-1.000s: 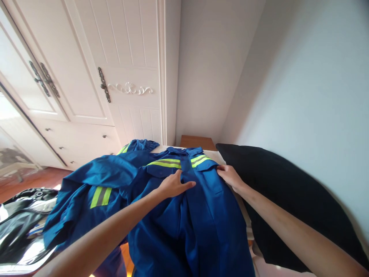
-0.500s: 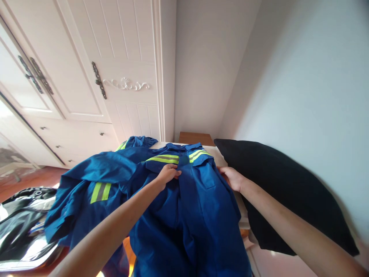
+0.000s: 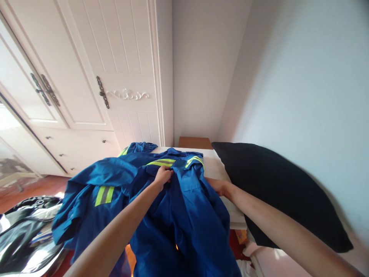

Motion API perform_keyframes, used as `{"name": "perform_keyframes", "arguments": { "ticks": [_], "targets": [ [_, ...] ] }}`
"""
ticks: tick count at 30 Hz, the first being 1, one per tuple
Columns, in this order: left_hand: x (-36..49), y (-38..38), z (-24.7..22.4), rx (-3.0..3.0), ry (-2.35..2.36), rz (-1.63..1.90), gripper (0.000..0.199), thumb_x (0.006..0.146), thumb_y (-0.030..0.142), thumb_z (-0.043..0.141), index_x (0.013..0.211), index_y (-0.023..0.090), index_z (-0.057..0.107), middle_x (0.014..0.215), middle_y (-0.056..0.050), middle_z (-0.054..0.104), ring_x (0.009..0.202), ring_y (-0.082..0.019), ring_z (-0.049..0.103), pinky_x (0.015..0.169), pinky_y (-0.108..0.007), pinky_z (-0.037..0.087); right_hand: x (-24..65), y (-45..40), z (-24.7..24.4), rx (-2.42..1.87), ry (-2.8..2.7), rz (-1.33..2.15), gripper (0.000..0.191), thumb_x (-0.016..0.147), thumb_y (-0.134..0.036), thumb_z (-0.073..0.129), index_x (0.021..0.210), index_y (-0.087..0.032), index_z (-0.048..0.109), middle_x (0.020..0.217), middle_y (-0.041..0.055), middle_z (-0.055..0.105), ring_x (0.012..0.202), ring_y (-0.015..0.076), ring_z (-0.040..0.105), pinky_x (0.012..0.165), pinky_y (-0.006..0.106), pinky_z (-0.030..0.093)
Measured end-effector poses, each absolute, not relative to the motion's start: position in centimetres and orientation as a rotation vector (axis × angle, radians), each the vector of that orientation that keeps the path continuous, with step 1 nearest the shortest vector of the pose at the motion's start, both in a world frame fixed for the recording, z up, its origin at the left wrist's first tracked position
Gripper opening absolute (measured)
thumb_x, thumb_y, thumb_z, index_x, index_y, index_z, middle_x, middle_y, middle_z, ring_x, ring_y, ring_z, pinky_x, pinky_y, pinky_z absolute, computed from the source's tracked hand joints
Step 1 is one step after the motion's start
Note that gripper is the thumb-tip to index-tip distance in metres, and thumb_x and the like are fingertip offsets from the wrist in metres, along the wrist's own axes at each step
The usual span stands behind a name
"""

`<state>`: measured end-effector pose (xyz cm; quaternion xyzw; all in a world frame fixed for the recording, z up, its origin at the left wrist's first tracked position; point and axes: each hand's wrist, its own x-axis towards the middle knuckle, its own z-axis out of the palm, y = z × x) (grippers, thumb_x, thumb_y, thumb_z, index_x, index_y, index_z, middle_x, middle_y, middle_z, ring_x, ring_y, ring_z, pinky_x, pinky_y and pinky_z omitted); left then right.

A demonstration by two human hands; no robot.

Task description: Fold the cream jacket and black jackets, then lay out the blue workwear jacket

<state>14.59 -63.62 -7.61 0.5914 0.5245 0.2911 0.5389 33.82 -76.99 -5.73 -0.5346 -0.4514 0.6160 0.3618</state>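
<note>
A blue work garment (image 3: 188, 207) with a collar and yellow-green and grey reflective bands lies spread over a pale surface, its lower part hanging toward me. My left hand (image 3: 163, 176) is closed on the fabric at the chest, just below one band. At the opposite edge, my right hand (image 3: 216, 185) has its fingers tucked in against the cloth, which bunches there; the fingertips are hidden. More blue fabric, with a banded sleeve (image 3: 104, 195), spreads to the left. Whether that is part of the same garment I cannot tell.
A large black cushion-like thing (image 3: 276, 192) leans along the wall at right. Beyond the pale surface (image 3: 215, 163) stands a brown wooden piece (image 3: 195, 142). A white wardrobe (image 3: 129, 65) rises behind, at left. On the floor at lower left sits an open bag-like container (image 3: 29, 242) with mixed contents.
My right hand has moved left, and the garment's right edge has come inward with it, baring more of the pale surface. My left hand still grips the chest fabric. The view has tilted slightly.
</note>
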Motion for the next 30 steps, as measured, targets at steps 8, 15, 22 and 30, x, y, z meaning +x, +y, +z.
{"name": "perform_keyframes", "arguments": {
  "ticks": [8,15,22,30],
  "targets": [
    [14.5,-62.9,-8.3,1.471,1.337,0.710,0.013,0.075,0.013,0.063,0.087,0.016,0.059,0.068,0.000,0.058,0.057,-0.013,0.056,0.049,-0.021,0.045,34.8,-77.6,-2.7,-1.728,-1.259,1.042,0.010,0.064,-0.014,0.067,0.055,-0.017,0.064,0.058,0.0009,0.066,0.058,0.0157,0.059,0.055,0.024,0.046],
    [14.1,-61.9,-9.5,1.457,1.384,0.771,0.023,0.076,0.015,0.065,0.099,0.014,0.060,0.080,-0.005,0.066,0.065,-0.016,0.063,0.055,-0.023,0.051,41.6,-79.8,2.9,-1.744,-0.879,0.831,0.016,0.069,-0.031,0.072,0.075,-0.018,0.065,0.061,0.0006,0.064,0.056,0.0156,0.058,0.048,0.024,0.045],
    [14.2,-61.3,-10.1,1.436,1.410,0.796,0.025,0.076,0.017,0.068,0.101,0.014,0.062,0.077,-0.004,0.067,0.064,-0.016,0.065,0.057,-0.024,0.053,44.6,-81.7,5.1,-1.628,-0.960,0.591,0.037,0.071,-0.045,0.078,0.066,-0.020,0.051,0.049,-0.0071,0.044,0.040,0.0067,0.035,0.038,0.020,0.028],
    [14.2,-61.6,-10.0,1.424,1.421,0.817,0.024,0.077,0.020,0.070,0.099,0.015,0.063,0.075,-0.004,0.065,0.063,-0.016,0.063,0.056,-0.024,0.052,44.2,-84.9,-1.8,-1.474,-0.715,1.322,0.028,0.064,-0.004,0.063,0.089,-0.017,0.063,0.082,0.0031,0.070,0.069,0.0154,0.068,0.067,0.027,0.058]
  ]
}}
